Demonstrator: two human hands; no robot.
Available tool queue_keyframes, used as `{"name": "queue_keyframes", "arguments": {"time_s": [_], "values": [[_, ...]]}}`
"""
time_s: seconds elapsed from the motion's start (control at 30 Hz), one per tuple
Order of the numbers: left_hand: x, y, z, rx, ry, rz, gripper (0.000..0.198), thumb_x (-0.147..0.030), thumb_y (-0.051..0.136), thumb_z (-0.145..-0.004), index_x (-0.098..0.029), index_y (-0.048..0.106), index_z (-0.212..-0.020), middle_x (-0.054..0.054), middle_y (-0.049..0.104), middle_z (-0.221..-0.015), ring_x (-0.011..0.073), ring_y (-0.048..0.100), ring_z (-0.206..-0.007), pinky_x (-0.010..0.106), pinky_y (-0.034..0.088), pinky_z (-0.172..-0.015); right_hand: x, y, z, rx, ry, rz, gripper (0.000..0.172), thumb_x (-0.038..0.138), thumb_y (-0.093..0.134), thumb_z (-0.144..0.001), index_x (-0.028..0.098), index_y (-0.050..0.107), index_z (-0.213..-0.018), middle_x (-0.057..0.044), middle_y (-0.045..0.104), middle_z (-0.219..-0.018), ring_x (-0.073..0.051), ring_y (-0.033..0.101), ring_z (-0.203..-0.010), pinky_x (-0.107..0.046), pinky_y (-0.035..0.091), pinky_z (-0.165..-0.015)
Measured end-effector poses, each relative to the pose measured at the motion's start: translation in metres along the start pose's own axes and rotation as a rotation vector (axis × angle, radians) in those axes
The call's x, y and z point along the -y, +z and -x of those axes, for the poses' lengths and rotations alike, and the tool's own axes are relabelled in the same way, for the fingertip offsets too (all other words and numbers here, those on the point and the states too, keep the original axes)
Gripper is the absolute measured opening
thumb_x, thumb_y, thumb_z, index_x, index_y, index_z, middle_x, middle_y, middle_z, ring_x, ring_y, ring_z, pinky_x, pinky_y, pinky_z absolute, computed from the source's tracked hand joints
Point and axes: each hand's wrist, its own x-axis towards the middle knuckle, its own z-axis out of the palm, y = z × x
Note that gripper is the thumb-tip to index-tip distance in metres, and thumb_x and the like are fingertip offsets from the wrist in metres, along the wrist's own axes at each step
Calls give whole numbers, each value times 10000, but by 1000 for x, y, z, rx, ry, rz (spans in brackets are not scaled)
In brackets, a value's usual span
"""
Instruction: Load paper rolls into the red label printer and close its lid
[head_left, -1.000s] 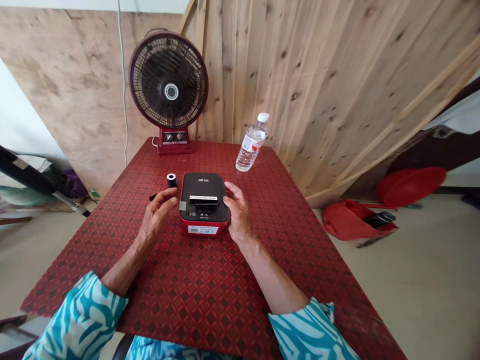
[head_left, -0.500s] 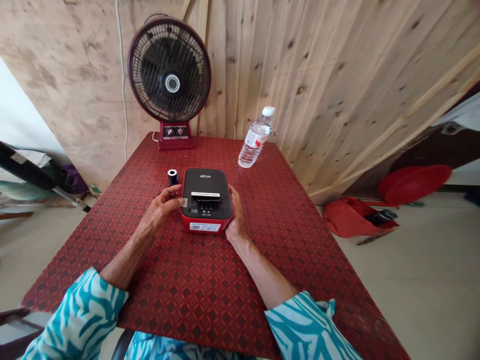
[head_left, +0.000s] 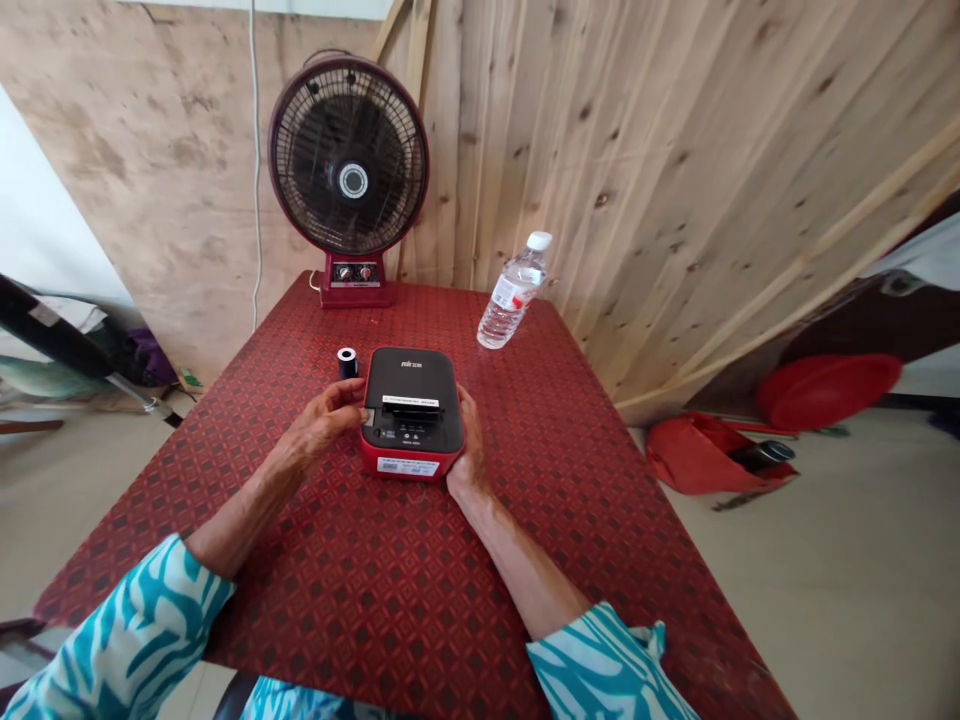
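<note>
Black-and-red device [head_left: 412,377] set on a patterned red counter [head_left: 420,580], its right side cupped by the right hand [head_left: 469,452], its left edge touched by the left hand [head_left: 324,425], dark roll [head_left: 348,368] placed just beyond, far end occupied by fan [head_left: 349,150] and bottle [head_left: 510,300]

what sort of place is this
Likely a plain indoor room, perhaps in a home or small shop: a dark red, round-caged electric fan stands on a red, diamond-patterned table, before a bare, pale, knotty wooden wall.
</note>
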Motion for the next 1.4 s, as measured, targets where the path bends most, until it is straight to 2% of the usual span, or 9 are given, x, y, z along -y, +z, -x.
{"name": "queue_keyframes", "arguments": {"time_s": [0.27,0.5,0.73,0.83,0.93,1.03,1.17,1.27,1.4], "values": [[5,-1,1,10,18,-35,492,-248,695,-625,-173,635,-1108,71,703,-1043,198,660,-834,296,486,-695,2,0,0,8,-24,35,521,579,531,-821,237,593,-1210,-53,619,-1295,-222,547,-1213,-433,381,-1075],[4,-4,-1,53,-29,-46,553,-249,704,-637,-168,611,-1176,67,720,-965,159,638,-672,254,436,-555,5,0,0,3,-41,92,563,612,523,-801,230,595,-1209,-61,612,-1307,-237,539,-1214,-424,390,-1057],[-7,-1,3,39,28,-85,589,-260,724,-587,-160,626,-1159,69,737,-950,230,684,-861,340,498,-778,1,-3,-2,36,-55,87,563,619,530,-812,234,595,-1218,-60,621,-1289,-233,548,-1201,-424,380,-1071],[-21,-1,1,59,138,-280,535,-286,728,-613,-163,662,-1129,64,735,-908,231,676,-827,345,502,-761,0,-5,-3,39,-67,127,529,601,503,-848,241,598,-1224,-57,597,-1321,-224,526,-1239,-419,349,-1098],[-37,8,-13,100,323,-564,331,-312,687,-684,-212,738,-996,49,730,-851,224,663,-733,342,507,-707,-1,-5,-4,41,-87,151,503,590,495,-859,253,612,-1213,-48,599,-1321,-220,519,-1251,-415,336,-1106],[-46,26,-36,271,470,-933,200,-259,618,-733,-266,760,-873,39,746,-925,241,675,-859,336,496,-803,-2,-5,-5,44,-103,149,481,581,495,-863,261,623,-1199,-40,621,-1293,-216,521,-1246,-407,342,-1102],[-47,46,-70,435,411,-1329,213,-167,627,-658,-268,741,-807,38,752,-858,263,678,-884,320,476,-792,-4,-5,-7,47,-92,114,457,560,510,-860,270,626,-1194,-31,626,-1273,-209,533,-1216,-400,372,-1078],[-45,50,-85,462,381,-1401,207,-144,655,-594,-254,724,-755,47,736,-780,274,671,-812,318,464,-731,-6,-5,-7,59,-83,85,455,553,516,-856,279,621,-1204,-23,638,-1246,-203,529,-1209,-387,403,-1049],[-43,52,-86,471,384,-1485,223,-132,648,-575,-244,712,-756,61,724,-786,285,662,-811,319,454,-706,-6,-5,-7,62,-95,73,442,542,519,-858,279,627,-1197,-18,647,-1225,-198,528,-1204,-376,409,-1044]]}}
